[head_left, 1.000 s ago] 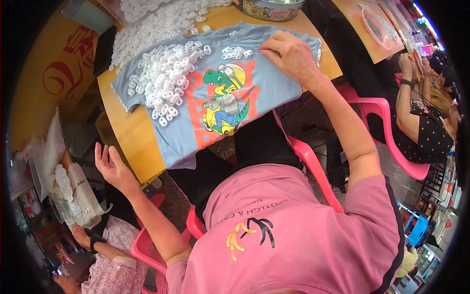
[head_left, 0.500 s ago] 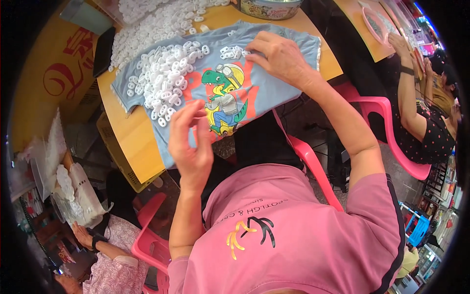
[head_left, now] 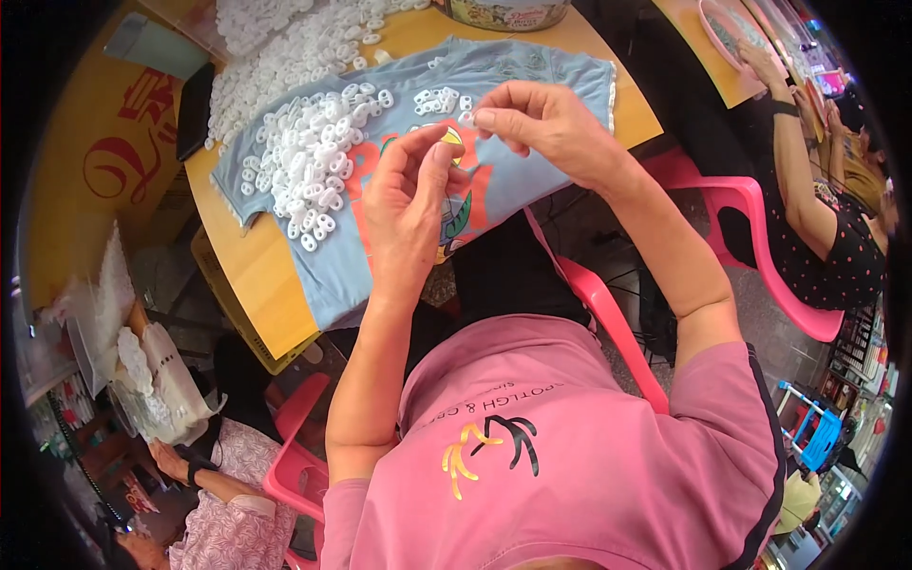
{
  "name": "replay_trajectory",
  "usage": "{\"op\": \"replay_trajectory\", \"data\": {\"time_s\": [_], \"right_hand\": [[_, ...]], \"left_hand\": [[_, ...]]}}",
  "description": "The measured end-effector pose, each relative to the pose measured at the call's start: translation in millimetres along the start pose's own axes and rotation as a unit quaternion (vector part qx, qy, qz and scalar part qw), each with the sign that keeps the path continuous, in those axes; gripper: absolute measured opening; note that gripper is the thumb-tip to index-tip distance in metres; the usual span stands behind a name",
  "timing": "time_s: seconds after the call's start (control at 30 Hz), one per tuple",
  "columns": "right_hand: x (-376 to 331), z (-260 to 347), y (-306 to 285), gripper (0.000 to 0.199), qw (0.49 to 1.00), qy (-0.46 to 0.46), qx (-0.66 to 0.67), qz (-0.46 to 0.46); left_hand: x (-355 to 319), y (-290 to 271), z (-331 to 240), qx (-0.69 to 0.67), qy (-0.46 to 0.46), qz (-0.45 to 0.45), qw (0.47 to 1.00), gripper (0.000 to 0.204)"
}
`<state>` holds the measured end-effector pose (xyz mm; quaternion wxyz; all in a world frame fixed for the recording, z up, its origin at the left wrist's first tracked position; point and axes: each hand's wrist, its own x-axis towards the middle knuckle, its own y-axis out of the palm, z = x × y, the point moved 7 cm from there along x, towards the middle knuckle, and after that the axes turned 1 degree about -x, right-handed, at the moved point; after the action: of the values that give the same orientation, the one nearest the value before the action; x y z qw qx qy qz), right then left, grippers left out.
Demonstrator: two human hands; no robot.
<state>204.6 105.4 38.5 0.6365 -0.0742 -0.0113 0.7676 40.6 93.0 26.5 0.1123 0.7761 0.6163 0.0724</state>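
A grey-blue T-shirt (head_left: 342,277) with a cartoon dinosaur print lies spread on the wooden table. On its left part is a heap of white oval plastic pieces (head_left: 309,157) with two holes each. A smaller group of parts (head_left: 437,100) lies farther right on the cloth. My right hand (head_left: 560,133) is pinched beside that group, with one white two-hole plastic piece (head_left: 467,119) at its fingertips. My left hand (head_left: 407,204) hovers over the print, thumb and fingers closed together; whatever they hold is hidden.
A larger spread of white pieces (head_left: 275,81) covers the table's far left, near a dark phone (head_left: 196,112). A round tub (head_left: 508,11) stands at the far edge. Pink chairs (head_left: 608,318) flank me. People sit at left and right; one person's hand (head_left: 760,66) reaches into a pink basket (head_left: 708,24).
My left hand has moved up and right, from open fingers to a closed pinch. My right hand has drawn slightly nearer, off the small group, with a white piece at its fingertips.
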Motion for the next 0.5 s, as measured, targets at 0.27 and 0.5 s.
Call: {"op": "replay_trajectory", "data": {"time_s": [0.27,0.5], "right_hand": [[-25.6,-6.3,16.8,0.019,0.997,-0.066,0.025,-0.031],[-41.7,10.5,1.8,0.010,0.948,-0.198,-0.234,-0.082]], "left_hand": [[-8.7,10.5,9.4,0.015,-0.016,0.009,1.000,0.014],[-14.2,11.7,24.0,0.019,-0.050,0.023,0.998,0.010]]}}
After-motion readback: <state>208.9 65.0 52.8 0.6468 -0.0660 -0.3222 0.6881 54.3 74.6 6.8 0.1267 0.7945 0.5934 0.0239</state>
